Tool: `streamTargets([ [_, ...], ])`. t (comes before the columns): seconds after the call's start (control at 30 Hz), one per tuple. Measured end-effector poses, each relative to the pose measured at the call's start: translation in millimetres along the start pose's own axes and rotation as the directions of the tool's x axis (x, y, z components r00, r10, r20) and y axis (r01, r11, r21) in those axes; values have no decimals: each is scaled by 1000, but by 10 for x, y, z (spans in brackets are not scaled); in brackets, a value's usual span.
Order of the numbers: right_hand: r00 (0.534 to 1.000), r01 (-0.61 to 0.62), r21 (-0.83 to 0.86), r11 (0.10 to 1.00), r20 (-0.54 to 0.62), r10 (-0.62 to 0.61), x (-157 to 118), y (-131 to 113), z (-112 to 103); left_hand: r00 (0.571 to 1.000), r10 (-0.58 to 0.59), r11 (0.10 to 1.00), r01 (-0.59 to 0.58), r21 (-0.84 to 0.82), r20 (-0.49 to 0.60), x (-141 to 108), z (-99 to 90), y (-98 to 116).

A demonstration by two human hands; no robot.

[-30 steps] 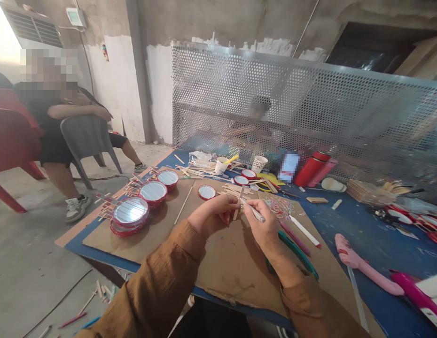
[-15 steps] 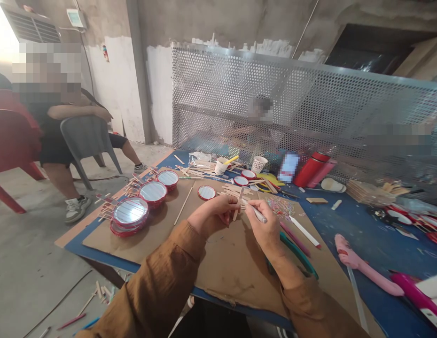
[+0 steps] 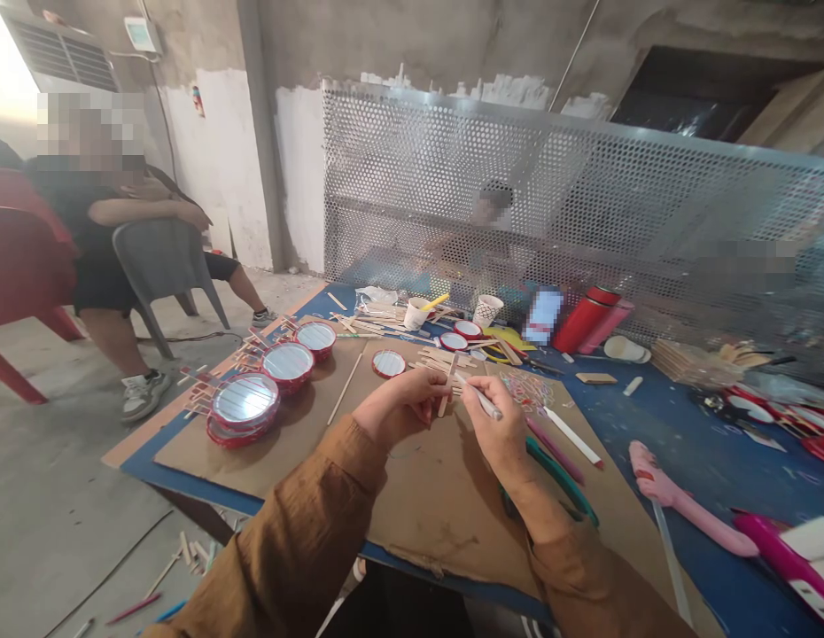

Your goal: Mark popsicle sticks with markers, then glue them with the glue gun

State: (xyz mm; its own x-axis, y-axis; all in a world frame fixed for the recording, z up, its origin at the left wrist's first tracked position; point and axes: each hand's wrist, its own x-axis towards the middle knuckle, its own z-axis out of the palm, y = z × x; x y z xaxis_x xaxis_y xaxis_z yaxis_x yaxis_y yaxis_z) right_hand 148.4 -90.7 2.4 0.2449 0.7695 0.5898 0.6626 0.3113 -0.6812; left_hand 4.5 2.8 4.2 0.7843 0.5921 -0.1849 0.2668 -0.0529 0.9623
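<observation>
Over the cardboard sheet point(image 3: 412, 514), my left hand point(image 3: 412, 396) pinches a flat wooden craft stick point(image 3: 444, 405), held tilted. My right hand point(image 3: 500, 430) grips a white marker pen point(image 3: 485, 403), its tip end close to the stick; whether it touches I cannot tell. Just beyond my hands lies a pile of craft sticks point(image 3: 439, 360). A small round red-rimmed piece point(image 3: 389, 363) rests left of that pile. Beside my right forearm are a teal-handled tool point(image 3: 571, 492), partly hidden, a pink pen point(image 3: 555, 450) and a white marker with a red end point(image 3: 577, 439).
Larger red-rimmed round pieces with sticks point(image 3: 245, 400) stand at the left. Behind are paper cups point(image 3: 417, 314), a red bottle point(image 3: 588, 321) and a perforated metal screen point(image 3: 412, 168). A pink glue gun point(image 3: 701, 518) lies right. A person point(image 3: 99, 213) sits at left.
My hands stay in nearly the same place, with the marker pen still close to the craft stick. The seated person at left has shifted the head slightly.
</observation>
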Motion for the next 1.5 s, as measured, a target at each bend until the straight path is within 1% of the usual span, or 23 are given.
streamTargets([
  [0.13, 1000, 13, -23, 1000, 18, -13, 12, -4, 5, 1000, -22, 1000, 23, 11, -20, -7, 10, 23],
  [0.23, 1000, -2, -2, 1000, -4, 2, 21, -4, 2, 999, -35, 999, 35, 15, -7, -7, 6, 25],
  [0.33, 1000, 8, 20, 1000, 7, -8, 27, -2, -2, 1000, -24, 1000, 24, 11, -1, 3, -2, 11],
  [0.4, 999, 34, 2, 999, 26, -34, 30, 1, -1, 1000, -18, 1000, 18, 4, -7, 14, -5, -2],
  [0.47, 999, 50, -13, 999, 22, -49, 32, 5, 2, 1000, -21, 1000, 21, 3, -3, 21, -8, -11],
  [0.57, 999, 33, -5, 999, -3, -33, 28, 5, 5, 1000, -14, 1000, 14, 13, 6, 21, -12, -18],
  [0.7, 999, 35, -14, 999, 26, -34, 21, -4, 6, 1000, 3, 1000, -3, 10, 14, 18, -17, -26],
  [0.8, 1000, 21, -17, 1000, 20, -21, 23, -3, 0, 1000, 0, 1000, 0, 2, 26, 29, -19, -40],
  [0.97, 1000, 25, -6, 1000, -5, -25, 29, 4, -19, 1000, -15, 1000, 15, 10, 9, 48, -20, -50],
  [1.23, 998, 41, -18, 999, 56, -40, 33, 7, -18, 1000, -15, 1000, 15, 7, 14, 16, -9, -18],
  [1.4, 999, 42, -19, 999, 35, -41, 37, 15, -22, 999, 1, 1000, -1, 5, 35, 20, -15, -20],
  [1.5, 998, 51, -28, 998, 42, -49, 35, 11, -15, 1000, -6, 1000, 5, 20, 28, 23, -16, -24],
])
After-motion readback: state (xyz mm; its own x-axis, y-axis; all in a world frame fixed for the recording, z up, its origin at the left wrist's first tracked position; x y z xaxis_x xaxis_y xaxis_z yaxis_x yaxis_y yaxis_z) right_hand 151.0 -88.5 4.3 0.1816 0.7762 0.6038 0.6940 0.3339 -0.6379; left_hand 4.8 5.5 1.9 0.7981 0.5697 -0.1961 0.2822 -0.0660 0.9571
